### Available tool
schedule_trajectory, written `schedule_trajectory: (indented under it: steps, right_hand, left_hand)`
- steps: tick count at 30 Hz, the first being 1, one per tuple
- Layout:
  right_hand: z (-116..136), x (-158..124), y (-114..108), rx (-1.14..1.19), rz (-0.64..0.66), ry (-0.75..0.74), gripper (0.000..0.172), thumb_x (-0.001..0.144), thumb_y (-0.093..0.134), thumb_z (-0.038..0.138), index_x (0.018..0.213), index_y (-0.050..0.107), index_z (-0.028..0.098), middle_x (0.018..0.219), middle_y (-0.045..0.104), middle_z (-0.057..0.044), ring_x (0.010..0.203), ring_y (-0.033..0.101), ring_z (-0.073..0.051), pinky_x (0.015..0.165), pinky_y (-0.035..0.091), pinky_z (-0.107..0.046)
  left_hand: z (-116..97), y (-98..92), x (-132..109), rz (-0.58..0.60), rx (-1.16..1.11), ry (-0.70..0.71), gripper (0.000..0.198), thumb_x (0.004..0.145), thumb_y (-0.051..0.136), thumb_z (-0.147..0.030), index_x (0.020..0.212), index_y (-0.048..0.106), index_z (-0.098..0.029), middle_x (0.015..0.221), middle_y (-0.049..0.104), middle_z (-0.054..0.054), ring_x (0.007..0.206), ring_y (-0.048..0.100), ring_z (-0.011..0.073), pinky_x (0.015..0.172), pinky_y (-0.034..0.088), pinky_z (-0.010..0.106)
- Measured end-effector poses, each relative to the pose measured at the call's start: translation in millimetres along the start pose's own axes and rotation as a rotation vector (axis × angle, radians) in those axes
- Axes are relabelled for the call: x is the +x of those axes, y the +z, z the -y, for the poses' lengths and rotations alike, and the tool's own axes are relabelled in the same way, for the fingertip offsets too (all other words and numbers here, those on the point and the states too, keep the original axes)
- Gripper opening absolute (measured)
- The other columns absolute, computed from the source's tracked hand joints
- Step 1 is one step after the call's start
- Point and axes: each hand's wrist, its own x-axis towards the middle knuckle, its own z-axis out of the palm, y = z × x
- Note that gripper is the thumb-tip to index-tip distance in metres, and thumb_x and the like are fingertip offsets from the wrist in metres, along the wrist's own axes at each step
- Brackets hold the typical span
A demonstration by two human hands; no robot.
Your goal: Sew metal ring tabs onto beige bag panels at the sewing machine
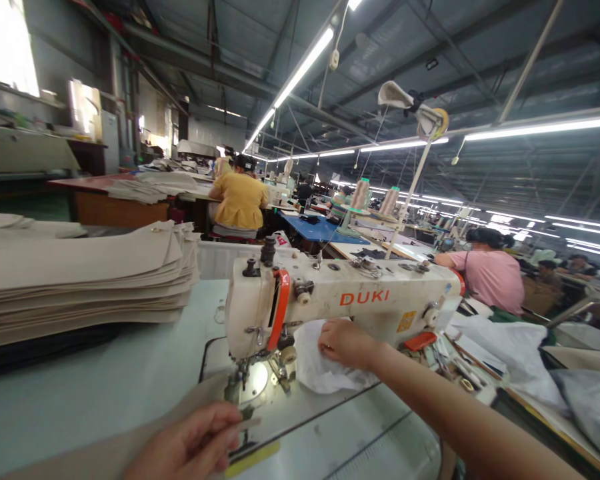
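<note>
A white sewing machine [325, 293] marked DUKI stands in front of me, its small lamp lighting the needle plate [257, 381]. My left hand [190, 440] is at the near left of the plate, thumb and fingers pinched on a small beige strip [250, 423] that juts to the right. Beige fabric [145, 427] lies on the table behind that hand, blurred. Under the machine arm, my right hand [347, 343] is at a crumpled white plastic bag [310, 370]. Its fingers are curled, with the tips hidden, so whatever they hold does not show.
A tall stack of beige fabric pieces [80, 280] stands at the left of the table. Thread cones [360, 195] rise behind the machine. Loose tools and white plastic [510, 353] lie at the right. Persons in yellow [240, 200] and pink [495, 273] sit farther off.
</note>
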Motion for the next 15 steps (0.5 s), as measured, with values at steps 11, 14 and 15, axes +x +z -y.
schedule_trajectory:
  steps: [11,14,15]
  right_hand:
    - [1,5,5,-0.056,0.031,-0.014,0.018,0.084,0.052,0.015,0.082,0.068,0.006,0.087,0.068,-0.014,0.083,0.059,-0.023,0.075,0.041,-0.03]
    - [0,6,7,-0.033,0.033,-0.012,0.018,0.084,0.052,0.015,0.082,0.067,0.006,0.087,0.068,-0.014,0.082,0.059,-0.022,0.076,0.041,-0.031]
    - [0,6,7,-0.019,0.028,-0.005,0.018,0.084,0.052,0.015,0.082,0.067,0.007,0.087,0.068,-0.014,0.083,0.059,-0.022,0.076,0.041,-0.03]
  left_hand:
    - [-14,1.0,-8,0.004,0.009,0.004,0.033,0.059,0.055,-0.049,0.073,0.067,-0.021,0.064,0.063,0.0,0.061,0.058,0.0188,0.061,0.048,0.026]
    - [-16,0.4,-9,0.006,0.016,0.019,0.032,0.061,0.055,-0.049,0.071,0.067,-0.021,0.061,0.061,-0.001,0.06,0.058,0.0183,0.061,0.047,0.025]
    - [-16,-0.1,-9,0.006,0.015,0.024,0.031,0.061,0.055,-0.049,0.071,0.067,-0.021,0.061,0.061,-0.001,0.06,0.058,0.0182,0.061,0.047,0.025]
